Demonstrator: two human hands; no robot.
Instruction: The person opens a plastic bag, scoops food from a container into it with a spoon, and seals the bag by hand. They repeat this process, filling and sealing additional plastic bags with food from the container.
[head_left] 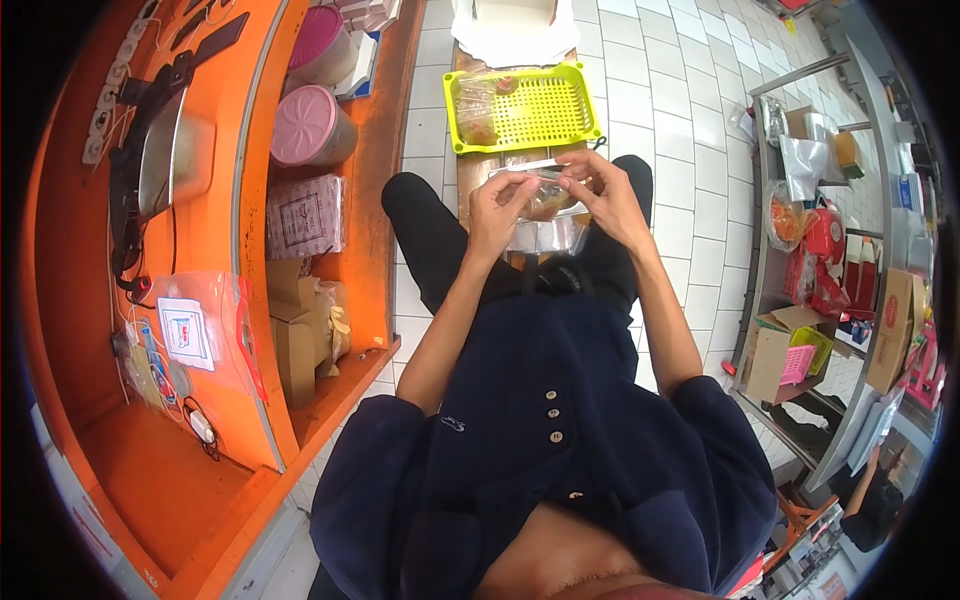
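Observation:
A small clear plastic bag (546, 203) with something brownish in it hangs between my hands, over a narrow wooden bench. My left hand (497, 212) pinches its upper edge at the left, thumb and forefinger pressed together. On the other side my right hand (612, 203) pinches the same edge. Just below the bag lie some clear or silvery plastic packets (548, 237). Beyond my hands stands a lime-green basket (590, 125), with clear plastic packets (478, 112) along its left side. The exact contents of the bag are too small to tell.
An orange counter (225, 130) runs along the left, its shelf holding pink-lidded tubs (305, 125) and cardboard boxes (292, 335). White foam-like trays (515, 40) sit behind the basket. At the right is a metal rack (752, 230) with boxes and bags; another person (872, 497) is at lower right.

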